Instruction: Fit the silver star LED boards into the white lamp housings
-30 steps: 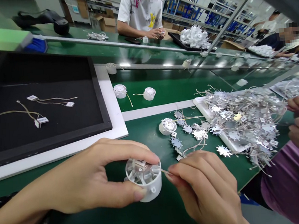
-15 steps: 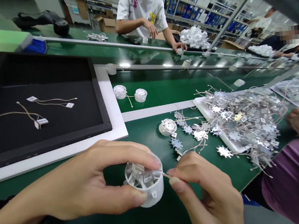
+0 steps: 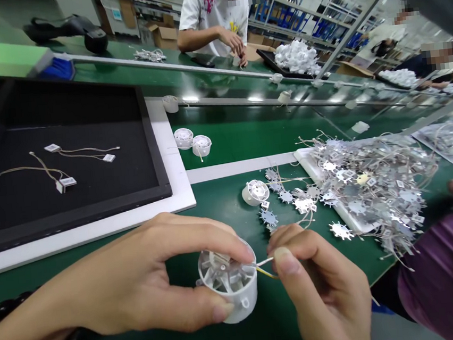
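Between the thumb and fingers of my left hand [image 3: 172, 271] is a round white plastic housing [image 3: 239, 297] with spokes inside. A small metal part sits within its ring, partly covered by my index finger. Thin white and yellow wires [image 3: 265, 269] come out of the housing's right side. My right hand [image 3: 321, 278] pinches their far end between thumb and index finger, just right of the housing. Another white housing [image 3: 255, 192] stands on the green bench behind my hands, beside loose silver star-shaped plates [image 3: 269, 217] with wires.
A heap of star-shaped plates with wires [image 3: 367, 183] covers a white tray at right. A black tray [image 3: 105, 203] holding several wired pieces lies at left. Two white housings [image 3: 201, 145] rest on the green belt. A co-worker's purple sleeve [image 3: 444, 272] is close at right.
My right hand has drawn back to the right, and more wire shows outside the housing. The two belt housings are closer together. The co-worker opposite has brought both hands together.
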### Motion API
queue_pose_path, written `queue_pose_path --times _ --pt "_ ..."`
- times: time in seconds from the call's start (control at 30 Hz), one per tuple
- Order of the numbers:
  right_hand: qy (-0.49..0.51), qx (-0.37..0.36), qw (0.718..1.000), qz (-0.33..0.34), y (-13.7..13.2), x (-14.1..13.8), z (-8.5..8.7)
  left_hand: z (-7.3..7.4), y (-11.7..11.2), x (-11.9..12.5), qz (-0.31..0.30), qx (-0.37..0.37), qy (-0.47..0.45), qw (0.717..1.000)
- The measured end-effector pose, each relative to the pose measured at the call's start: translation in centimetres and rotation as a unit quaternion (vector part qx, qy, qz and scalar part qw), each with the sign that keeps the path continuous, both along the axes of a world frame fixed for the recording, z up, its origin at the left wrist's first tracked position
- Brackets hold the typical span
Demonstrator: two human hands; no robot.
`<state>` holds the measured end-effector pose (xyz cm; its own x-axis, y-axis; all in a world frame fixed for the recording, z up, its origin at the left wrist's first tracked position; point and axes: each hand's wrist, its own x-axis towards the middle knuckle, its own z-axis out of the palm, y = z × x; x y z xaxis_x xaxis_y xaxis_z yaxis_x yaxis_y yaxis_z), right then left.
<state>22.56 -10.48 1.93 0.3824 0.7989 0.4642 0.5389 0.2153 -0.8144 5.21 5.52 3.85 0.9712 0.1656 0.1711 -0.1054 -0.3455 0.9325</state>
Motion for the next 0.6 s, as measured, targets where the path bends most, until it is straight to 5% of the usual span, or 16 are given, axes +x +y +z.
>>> queue_pose_path --times 0.4,0.6 --pt "-0.157 0.061 0.985 0.043 -0.16 -0.21 -0.05 0.03 0.5 -0.34 0.025 0.001 -0.004 1.0" --pt "-0.155 0.064 0.984 0.053 -0.08 -0.02 0.11 -0.04 0.34 -0.23 0.026 -0.018 0.001 0.999"
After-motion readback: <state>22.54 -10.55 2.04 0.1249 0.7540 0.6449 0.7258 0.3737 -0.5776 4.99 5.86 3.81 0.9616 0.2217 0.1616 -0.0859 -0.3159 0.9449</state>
